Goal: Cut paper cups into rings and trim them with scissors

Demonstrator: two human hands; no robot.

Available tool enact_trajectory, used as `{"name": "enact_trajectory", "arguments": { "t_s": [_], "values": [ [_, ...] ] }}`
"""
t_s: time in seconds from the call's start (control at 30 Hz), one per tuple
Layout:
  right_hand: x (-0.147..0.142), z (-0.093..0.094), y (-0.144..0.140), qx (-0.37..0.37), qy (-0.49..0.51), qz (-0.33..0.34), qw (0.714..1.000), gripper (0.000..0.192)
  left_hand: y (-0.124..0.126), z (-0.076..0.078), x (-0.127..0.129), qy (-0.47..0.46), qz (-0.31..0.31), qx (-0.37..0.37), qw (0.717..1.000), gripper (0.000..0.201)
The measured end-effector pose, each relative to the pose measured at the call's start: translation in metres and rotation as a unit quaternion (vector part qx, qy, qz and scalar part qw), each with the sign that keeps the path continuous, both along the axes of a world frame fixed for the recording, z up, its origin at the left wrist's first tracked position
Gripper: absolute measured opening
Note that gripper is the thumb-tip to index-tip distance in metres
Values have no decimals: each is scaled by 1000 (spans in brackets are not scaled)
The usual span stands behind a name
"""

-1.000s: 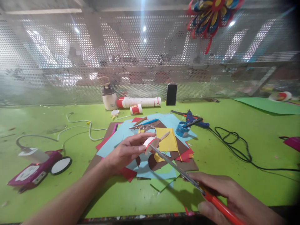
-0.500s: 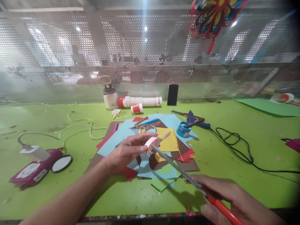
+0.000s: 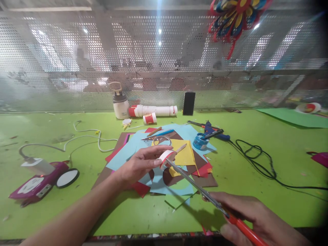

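Note:
My left hand [image 3: 143,162] is closed on a small white-and-red round piece [image 3: 166,158], which looks like part of a paper cup. It is held above a pile of coloured paper. My right hand [image 3: 243,215], at lower right, grips red-handled scissors [image 3: 194,184]. Their blades reach up and left, with the tips touching or just in front of the piece's edge; which one I cannot tell. Behind the piece, a pencil [image 3: 181,148] lies on yellow paper [image 3: 185,157], and a roll of tape [image 3: 162,140] rests beyond my fingers.
A blue jar [image 3: 200,141] and a glue gun [image 3: 212,131] with a looping black cable [image 3: 266,164] are at right. Stacked paper cups [image 3: 156,111], a spray bottle [image 3: 121,106] and a phone [image 3: 189,103] stand at the back. A purple power strip [image 3: 38,184] lies at left.
Almost nothing differs. The scissors and the white-and-red piece have shifted only very slightly, and both hands keep their hold.

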State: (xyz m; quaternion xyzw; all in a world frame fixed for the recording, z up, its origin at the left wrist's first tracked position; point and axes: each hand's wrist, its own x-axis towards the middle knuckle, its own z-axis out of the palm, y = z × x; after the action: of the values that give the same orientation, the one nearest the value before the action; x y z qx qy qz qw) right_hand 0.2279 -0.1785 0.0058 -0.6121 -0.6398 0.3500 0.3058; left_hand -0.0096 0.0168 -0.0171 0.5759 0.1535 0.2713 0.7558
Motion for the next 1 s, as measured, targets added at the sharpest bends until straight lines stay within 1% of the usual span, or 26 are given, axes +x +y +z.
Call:
{"name": "enact_trajectory", "arguments": {
  "t_s": [0.07, 0.2, 0.33, 0.43, 0.6, 0.7, 0.83, 0.93, 1.0],
  "values": [
    [-1, 1, 1, -15, 5, 9, 1000, 38, 0, 0, 0, -2, 3, 6, 1000, 41],
    [-4, 2, 3, -41, 30, 52, 997, 40, 1, 1, 1, -8, 7, 21, 1000, 41],
    [-3, 5, 1, -69, 9, 40, 997, 42, -1, 1, 1, -3, 12, 12, 1000, 43],
    [-3, 9, 0, -68, 4, 45, 997, 42, -1, 1, 0, 7, 16, 5, 1000, 46],
    [-7, 17, 4, -69, 22, 52, 996, 24, 2, 2, -3, 26, 5, 28, 999, 45],
    [-8, 17, 5, -63, 15, 45, 997, 22, 1, 2, -2, 24, 0, 27, 999, 45],
    [-9, 18, 4, -71, 28, 63, 995, 18, -1, 3, -1, 19, 14, 35, 999, 42],
    [-10, 21, 1, -69, 36, 49, 996, 15, -2, 4, 0, 24, 19, 47, 998, 41],
    [-10, 23, 0, -76, 49, 64, 994, 15, -2, 4, 0, 23, 21, 54, 998, 41]
  ]
}}
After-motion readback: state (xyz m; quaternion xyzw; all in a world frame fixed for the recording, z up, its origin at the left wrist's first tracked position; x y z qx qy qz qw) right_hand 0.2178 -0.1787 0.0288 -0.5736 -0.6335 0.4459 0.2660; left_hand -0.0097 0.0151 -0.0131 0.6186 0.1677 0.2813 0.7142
